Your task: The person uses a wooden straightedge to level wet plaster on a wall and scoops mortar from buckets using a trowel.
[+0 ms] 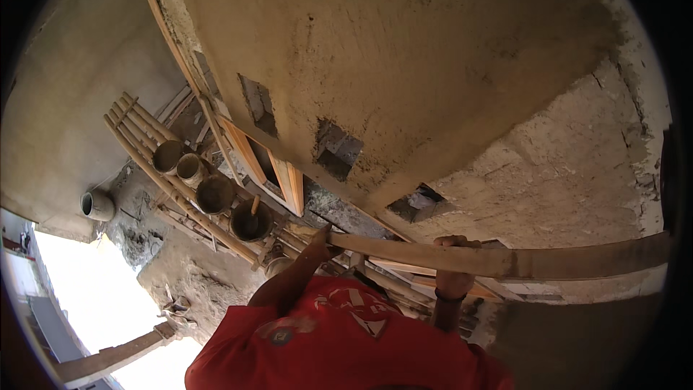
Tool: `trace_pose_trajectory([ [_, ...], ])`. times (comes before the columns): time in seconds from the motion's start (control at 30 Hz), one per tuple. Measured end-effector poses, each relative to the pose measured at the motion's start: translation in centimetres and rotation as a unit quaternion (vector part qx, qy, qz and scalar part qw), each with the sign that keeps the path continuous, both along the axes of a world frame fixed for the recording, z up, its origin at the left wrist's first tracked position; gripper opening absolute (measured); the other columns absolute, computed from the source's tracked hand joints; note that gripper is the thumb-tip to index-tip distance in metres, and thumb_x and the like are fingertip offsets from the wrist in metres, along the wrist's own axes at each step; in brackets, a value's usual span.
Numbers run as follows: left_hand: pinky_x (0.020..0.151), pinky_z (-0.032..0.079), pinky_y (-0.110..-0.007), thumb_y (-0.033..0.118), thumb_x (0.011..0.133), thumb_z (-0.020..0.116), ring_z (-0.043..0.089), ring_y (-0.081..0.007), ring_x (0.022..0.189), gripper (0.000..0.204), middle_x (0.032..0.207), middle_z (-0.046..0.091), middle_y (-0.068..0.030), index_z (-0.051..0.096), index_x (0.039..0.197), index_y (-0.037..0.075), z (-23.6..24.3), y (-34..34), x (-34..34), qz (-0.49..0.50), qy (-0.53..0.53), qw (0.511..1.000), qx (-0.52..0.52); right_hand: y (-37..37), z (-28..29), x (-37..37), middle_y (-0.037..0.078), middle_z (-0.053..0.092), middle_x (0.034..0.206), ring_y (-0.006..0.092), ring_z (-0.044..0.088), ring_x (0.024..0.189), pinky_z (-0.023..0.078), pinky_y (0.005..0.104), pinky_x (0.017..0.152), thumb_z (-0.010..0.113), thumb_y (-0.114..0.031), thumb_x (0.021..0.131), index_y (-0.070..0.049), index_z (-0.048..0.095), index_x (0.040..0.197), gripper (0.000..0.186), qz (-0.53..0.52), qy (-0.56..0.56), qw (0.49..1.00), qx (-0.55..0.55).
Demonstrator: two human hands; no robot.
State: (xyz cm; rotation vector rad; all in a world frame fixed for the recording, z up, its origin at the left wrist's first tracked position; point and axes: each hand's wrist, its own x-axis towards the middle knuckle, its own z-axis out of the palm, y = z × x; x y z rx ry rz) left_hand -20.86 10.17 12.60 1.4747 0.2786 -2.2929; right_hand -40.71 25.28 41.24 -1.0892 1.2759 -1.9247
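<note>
A long wooden board (563,263) spans from the middle of the view to the right, lying along the wall below the plaster. My left hand (318,247) grips its left end. Further along, my right hand (455,274) is closed round it, fingers over the upper edge and wrist below. Above the board rises a wall with smooth, damp-looking plaster (404,50). Toward the right the surface is paler and rougher (556,166). Square recesses break the wall, one (338,148) near the middle and another (419,202) just above the board.
On the left, a platform of wooden poles (148,167) carries several buckets, including a dark one (249,225) with a wooden-handled tool (255,204) in it. Another bucket (97,205) lies lower down. Wooden frame pieces (289,184) lean by the wall. Bright light enters at lower left.
</note>
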Motion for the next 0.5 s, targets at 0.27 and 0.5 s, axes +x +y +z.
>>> trace_pose_trajectory([
  [0.27, 0.097, 0.045, -0.050, 0.025, 0.088, 0.050, 0.054, -0.0317, 0.111, 0.031, 0.119, 0.056, -0.0133, 0.053, 0.113, 0.007, 1.3, -0.8, -3.9, -0.068, 0.061, 0.994, -0.052, 4.8, 1.7, -5.4, 0.014, 0.057, 0.104, 0.0275, 0.053, 0.089, 0.041, 0.0430, 0.085, 0.053, -0.059, 0.085, -0.007, 0.042, 0.130, 0.070, -0.087, -0.080, 0.953, -0.277],
  [0.5, 0.093, 0.046, -0.047, 0.022, 0.090, 0.050, 0.057, -0.0267, 0.106, 0.024, 0.110, 0.061, -0.0101, 0.060, 0.106, 0.006, 8.8, -0.5, -4.5, 0.042, 0.105, 0.986, -0.123, 12.4, -2.8, -10.4, 0.009, 0.057, 0.114, 0.0220, 0.055, 0.105, 0.044, 0.0361, 0.092, 0.048, -0.039, 0.096, 0.000, 0.048, 0.123, 0.048, -0.465, -0.059, 0.882, -0.046],
])
